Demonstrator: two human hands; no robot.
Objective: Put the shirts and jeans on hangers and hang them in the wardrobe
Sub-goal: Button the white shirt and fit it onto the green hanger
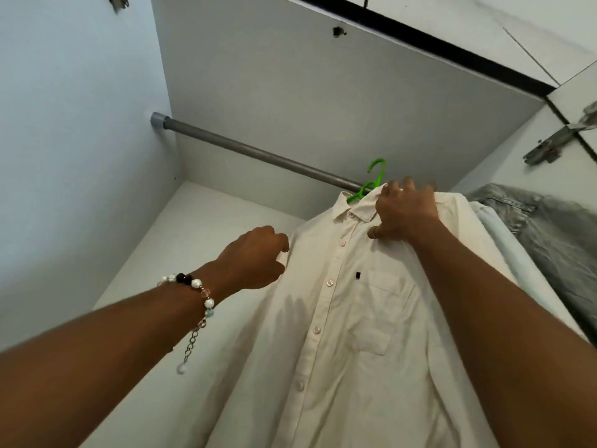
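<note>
The right hand (405,211) lies on the collar and shoulder of a cream button-up shirt (339,318), its fingers (407,184) curled over the top edge of the fabric and gripping it. The left hand (255,258) has its fingers bent inward at the shirt's other shoulder edge; whether they pinch the cloth cannot be told. A beaded bracelet (197,294) with a dangling chain circles the left wrist. Just beyond the right fingers, a green plastic hanger (371,182) sticks out of the collar, its hook at the grey wardrobe rail (252,151). The rail runs from a socket in the white left wall across to behind the shirt. Beside the right hand hang a pale garment (504,240) and grey jeans (555,231). White wardrobe panels (290,92) enclose everything, with a metal door hinge (555,142) at the far right.
</note>
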